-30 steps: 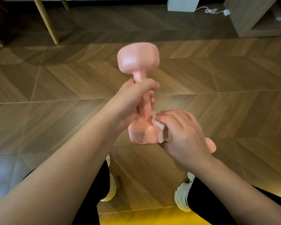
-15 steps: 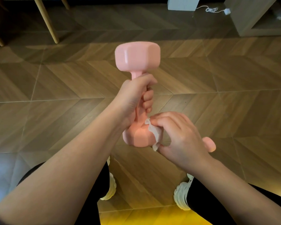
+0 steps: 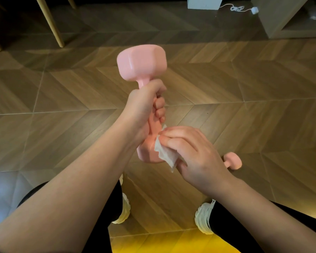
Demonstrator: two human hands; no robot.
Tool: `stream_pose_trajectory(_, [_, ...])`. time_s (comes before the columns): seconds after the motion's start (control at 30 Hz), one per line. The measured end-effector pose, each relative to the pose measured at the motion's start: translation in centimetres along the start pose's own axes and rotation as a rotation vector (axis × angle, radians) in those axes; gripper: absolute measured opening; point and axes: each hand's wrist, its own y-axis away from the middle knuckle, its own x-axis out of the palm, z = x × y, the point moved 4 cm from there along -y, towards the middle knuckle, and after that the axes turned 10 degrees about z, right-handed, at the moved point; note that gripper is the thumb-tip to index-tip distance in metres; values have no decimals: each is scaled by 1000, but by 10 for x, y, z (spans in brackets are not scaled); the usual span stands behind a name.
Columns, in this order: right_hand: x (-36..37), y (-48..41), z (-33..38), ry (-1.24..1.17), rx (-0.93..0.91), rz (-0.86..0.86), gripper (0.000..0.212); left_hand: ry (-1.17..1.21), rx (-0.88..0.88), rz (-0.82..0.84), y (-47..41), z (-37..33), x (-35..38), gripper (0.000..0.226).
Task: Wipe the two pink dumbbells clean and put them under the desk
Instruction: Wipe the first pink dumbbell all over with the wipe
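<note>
Gripping the handle of a pink dumbbell (image 3: 142,65), the left hand (image 3: 144,108) has its fingers curled tight round the bar at the centre of the frame, the weight standing nearly upright with one head high and the other low. Down at that lower head, the right hand (image 3: 195,154) pinches a white wipe (image 3: 165,154) between thumb and fingers and presses it flat against the pink surface. Right of centre, a second dumbbell (image 3: 233,160) lies on the wooden floor (image 3: 263,88), mostly hidden behind the right wrist. White shoes (image 3: 203,219) and dark trouser legs fill the bottom of the frame. Upper right sits a white cable (image 3: 235,8) beside a wooden unit (image 3: 274,17); upper left, slanted wooden legs (image 3: 51,21).
</note>
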Motion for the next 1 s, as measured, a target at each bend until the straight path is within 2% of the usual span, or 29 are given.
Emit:
stream_pose_trajectory(0.13, [0,-2,-6,-31,69,30,31,-16,9,12,0,-1,-2,28])
stream_pose_trajectory(0.27, [-1,-3,-16,-20,158,81,43,-25,20,72,0,-3,1,31])
stream_pose_trajectory(0.47, [4,1,-26,-194,227,286,66,-16,21,326,5,-2,14,28])
stream_pose_trajectory(0.57, [4,0,-26,-132,181,286,63,1,16,421,8,-2,20,23])
stream_pose_trajectory(0.67, [-5,0,-21,-8,158,116,46,-11,11,413,6,-4,19,23])
stream_pose_trajectory(0.73, [-9,-1,-17,-31,165,61,35,-1,14,414,4,-7,16,23])
stream_pose_trajectory(0.8, [-5,-3,-18,-138,205,153,42,19,19,447,3,-8,14,23])
stream_pose_trajectory(0.9, [8,-3,-23,-229,229,311,55,37,35,586,7,-3,17,21])
stream_pose_trajectory(1.0, [5,-1,-21,-7,165,211,53,4,57,665,8,-2,21,18])
